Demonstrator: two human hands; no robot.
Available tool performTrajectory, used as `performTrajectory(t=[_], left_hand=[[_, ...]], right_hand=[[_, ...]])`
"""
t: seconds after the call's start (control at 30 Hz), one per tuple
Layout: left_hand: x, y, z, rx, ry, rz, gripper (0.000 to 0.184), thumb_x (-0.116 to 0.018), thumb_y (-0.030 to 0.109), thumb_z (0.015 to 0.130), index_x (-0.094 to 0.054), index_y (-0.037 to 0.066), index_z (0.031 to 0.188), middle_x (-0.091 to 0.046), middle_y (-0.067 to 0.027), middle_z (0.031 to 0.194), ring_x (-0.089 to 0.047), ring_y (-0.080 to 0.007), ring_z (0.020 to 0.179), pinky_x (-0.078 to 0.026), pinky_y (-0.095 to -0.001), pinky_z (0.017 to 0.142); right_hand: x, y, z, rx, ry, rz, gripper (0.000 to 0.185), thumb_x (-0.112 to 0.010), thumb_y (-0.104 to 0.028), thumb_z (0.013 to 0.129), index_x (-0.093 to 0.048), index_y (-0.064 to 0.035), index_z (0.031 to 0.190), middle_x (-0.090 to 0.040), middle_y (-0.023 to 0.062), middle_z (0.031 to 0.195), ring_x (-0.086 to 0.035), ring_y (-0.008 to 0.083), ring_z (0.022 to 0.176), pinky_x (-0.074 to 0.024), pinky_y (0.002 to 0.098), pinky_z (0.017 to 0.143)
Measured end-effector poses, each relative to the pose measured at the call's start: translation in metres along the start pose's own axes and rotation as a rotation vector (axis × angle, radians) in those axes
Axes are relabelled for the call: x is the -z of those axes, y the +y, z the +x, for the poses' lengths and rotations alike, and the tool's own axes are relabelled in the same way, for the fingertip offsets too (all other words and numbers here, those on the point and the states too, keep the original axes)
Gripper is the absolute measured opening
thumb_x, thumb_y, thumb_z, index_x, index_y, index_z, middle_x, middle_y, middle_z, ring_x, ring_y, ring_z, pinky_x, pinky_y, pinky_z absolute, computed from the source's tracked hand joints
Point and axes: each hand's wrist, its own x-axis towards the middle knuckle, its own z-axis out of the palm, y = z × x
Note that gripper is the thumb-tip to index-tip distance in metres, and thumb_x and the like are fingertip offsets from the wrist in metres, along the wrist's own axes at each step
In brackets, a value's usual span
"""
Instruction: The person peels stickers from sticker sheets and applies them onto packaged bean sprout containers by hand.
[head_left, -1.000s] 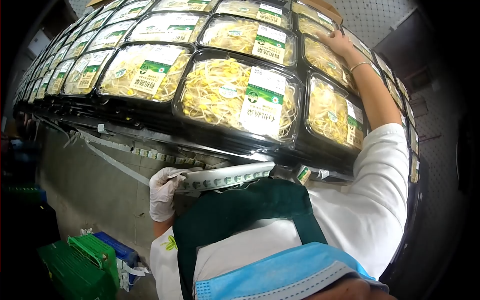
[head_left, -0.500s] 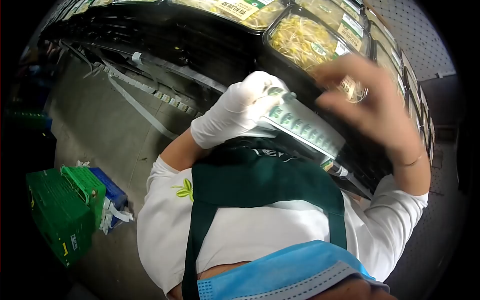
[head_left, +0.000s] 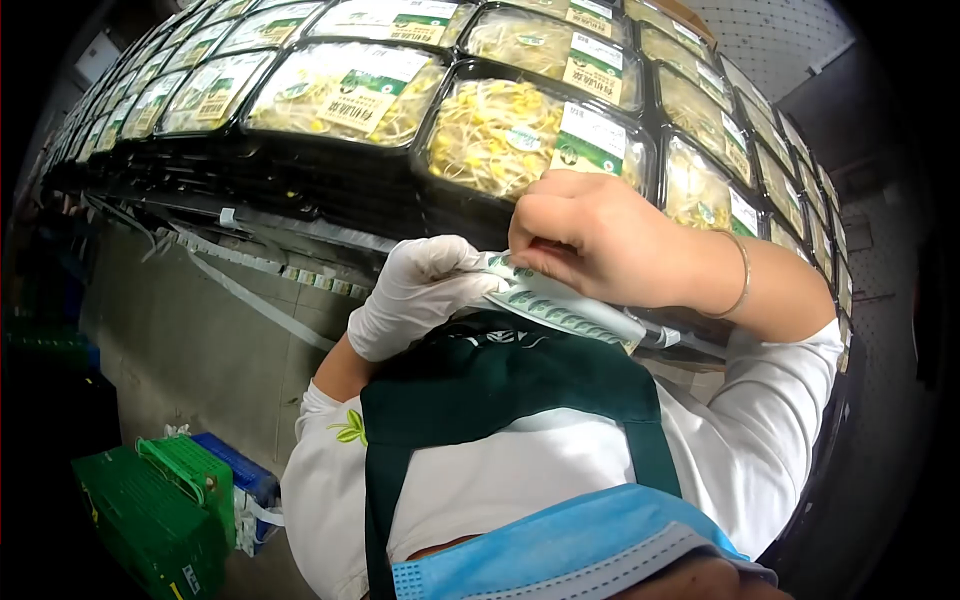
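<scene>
My left hand [head_left: 410, 295], in a white glove, grips the left end of a sheet of stickers [head_left: 575, 318]. Rows of small green printed labels run along the sheet, which slants down to the right in front of my apron. My bare right hand [head_left: 610, 240] is closed, with thumb and forefinger pinched at the sheet's upper left end, close to the gloved fingertips. Its fingers hide part of the sheet. Just beyond this hand lies a black tray of yellow bean sprouts [head_left: 490, 135] with a clear cover and a green-and-white label [head_left: 590, 142].
Many stacked sprout trays [head_left: 345, 90] fill the area ahead, stretching away left and right. Pale straps [head_left: 255, 300] hang below the stack's left side. Green crates [head_left: 150, 510] and a blue basket [head_left: 240, 465] stand on the floor at lower left.
My right hand has come left and down to the sticker sheet, its fingers closing there. My left hand and the sheet now appear lower and further left. The view has shifted, showing more trays.
</scene>
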Motion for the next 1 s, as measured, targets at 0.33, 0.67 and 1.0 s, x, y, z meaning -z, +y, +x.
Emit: performTrajectory(t=[0.33,0.67,1.0], left_hand=[[0.005,-0.005,0.003,0.138,0.173,-0.365,0.007,-0.059,-0.004,0.073,-0.053,-0.005,0.071,-0.061,-0.0182,0.084,-0.059,-0.0170,0.078,-0.049,-0.0247,0.066],[0.007,-0.030,-0.019,0.343,0.506,-0.198,0.012,-0.063,-0.001,0.069,-0.053,0.001,0.062,-0.054,-0.0011,0.060,-0.049,-0.0058,0.053,-0.040,-0.0186,0.049],[0.012,-0.052,-0.030,0.282,0.516,-0.220,0.020,-0.065,0.005,0.070,-0.055,-0.002,0.086,-0.059,-0.0079,0.079,-0.054,-0.0126,0.071,-0.044,-0.0248,0.065]], right_hand=[[0.180,0.191,-0.002,-0.449,0.530,-0.152,0.019,-0.061,-0.016,0.075,-0.053,-0.0010,0.085,-0.054,0.0022,0.074,-0.051,0.0109,0.068,-0.0427,0.0220,0.065],[0.189,0.385,-0.045,-0.956,0.465,-0.517,0.051,-0.066,-0.024,0.066,-0.047,0.0040,0.103,-0.055,0.0144,0.098,-0.055,0.0199,0.085,-0.0434,0.0295,0.072],[0.277,0.359,-0.153,-1.368,0.265,-0.653,0.046,-0.061,-0.042,0.067,-0.062,-0.0028,0.091,-0.059,0.0183,0.093,-0.057,0.0247,0.086,-0.0422,0.0318,0.076]])
